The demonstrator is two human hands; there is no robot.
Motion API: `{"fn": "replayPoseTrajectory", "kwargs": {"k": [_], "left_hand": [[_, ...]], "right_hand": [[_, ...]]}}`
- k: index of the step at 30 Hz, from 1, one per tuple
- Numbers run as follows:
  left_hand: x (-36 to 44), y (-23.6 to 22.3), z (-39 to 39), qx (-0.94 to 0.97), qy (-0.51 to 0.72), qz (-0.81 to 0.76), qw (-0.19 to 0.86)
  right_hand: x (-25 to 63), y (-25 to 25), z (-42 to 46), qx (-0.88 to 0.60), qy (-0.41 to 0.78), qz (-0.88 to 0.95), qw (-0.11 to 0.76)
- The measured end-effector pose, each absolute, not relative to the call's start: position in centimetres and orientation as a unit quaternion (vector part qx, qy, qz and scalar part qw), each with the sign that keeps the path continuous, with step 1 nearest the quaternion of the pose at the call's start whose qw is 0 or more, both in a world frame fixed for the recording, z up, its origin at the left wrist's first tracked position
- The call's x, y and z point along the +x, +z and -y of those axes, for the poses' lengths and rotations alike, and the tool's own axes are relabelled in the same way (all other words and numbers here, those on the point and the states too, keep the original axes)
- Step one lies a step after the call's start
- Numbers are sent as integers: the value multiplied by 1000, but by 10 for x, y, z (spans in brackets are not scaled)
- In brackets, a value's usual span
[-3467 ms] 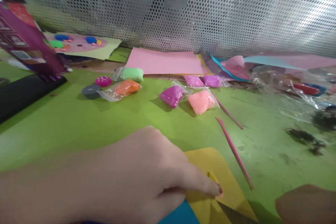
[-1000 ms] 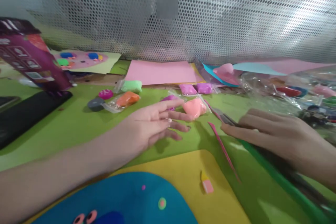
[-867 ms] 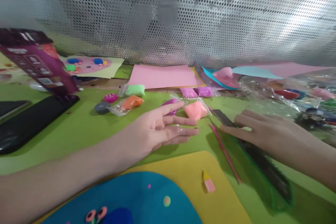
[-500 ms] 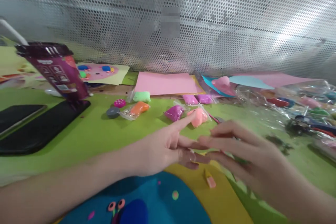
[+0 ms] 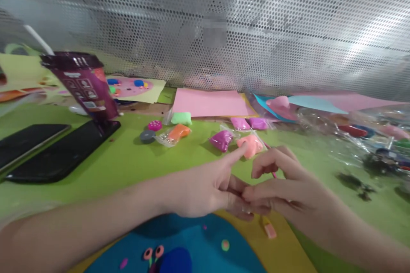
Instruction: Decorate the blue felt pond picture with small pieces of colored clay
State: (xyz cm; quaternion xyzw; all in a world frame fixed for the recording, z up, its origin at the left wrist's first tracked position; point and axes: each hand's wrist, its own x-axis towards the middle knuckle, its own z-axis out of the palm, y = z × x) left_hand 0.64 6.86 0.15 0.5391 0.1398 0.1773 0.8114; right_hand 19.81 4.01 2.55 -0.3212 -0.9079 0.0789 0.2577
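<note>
My left hand (image 5: 205, 192) reaches in from the left, its index finger stretched out and the other fingers curled together. The fingertips of my right hand (image 5: 291, 192) meet them, with its index finger bent and raised. Whatever sits between the touching fingertips is too small or hidden to make out. Under the hands lies a blue round sheet (image 5: 205, 251) on yellow card (image 5: 288, 247); it carries a dark blue clay shape (image 5: 176, 261) and two pink eyes (image 5: 153, 252) on stalks. A small pink-and-yellow piece (image 5: 269, 228) rests on the card near my right hand.
Bagged clay lies beyond the hands: purple (image 5: 221, 140), salmon (image 5: 251, 146), orange (image 5: 179, 131) and green (image 5: 181, 118). A purple cup (image 5: 89, 89) with a straw and two dark phones (image 5: 64, 151) are at left. Clear plastic packaging (image 5: 339, 136) spreads at right, before a perforated metal panel (image 5: 160, 30).
The view has swung slightly left, so things appear shifted right. My right fingers have curled more, with the index finger lifted apart, and my left fingers are drawn in closer against them.
</note>
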Motion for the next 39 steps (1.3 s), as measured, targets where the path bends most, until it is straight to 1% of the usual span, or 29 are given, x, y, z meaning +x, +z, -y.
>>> {"fn": "replayPoseTrajectory", "kwargs": {"k": [2, 7, 10, 17, 23, 29, 35, 39], "left_hand": [[6, 1, -70, 540, 171, -137, 813], [3, 3, -70, 552, 154, -146, 806], [3, 6, -67, 557, 149, -158, 801], [4, 7, -66, 534, 152, -166, 815], [4, 6, -69, 533, 152, -162, 816], [5, 7, -69, 528, 149, -159, 821], [3, 5, -69, 522, 152, -151, 825], [3, 4, -68, 515, 158, -164, 826]], "right_hand": [[198, 24, -41, -317, 82, 912, 248], [199, 22, -41, -313, 95, 909, 258], [201, 23, -39, -323, 93, 910, 242], [203, 27, -36, -303, 54, 915, 259], [199, 26, -36, -313, 63, 912, 260], [202, 23, -36, -308, 103, 914, 243], [197, 29, -37, -301, 44, 920, 248], [204, 31, -39, -341, 42, 898, 274]]}}
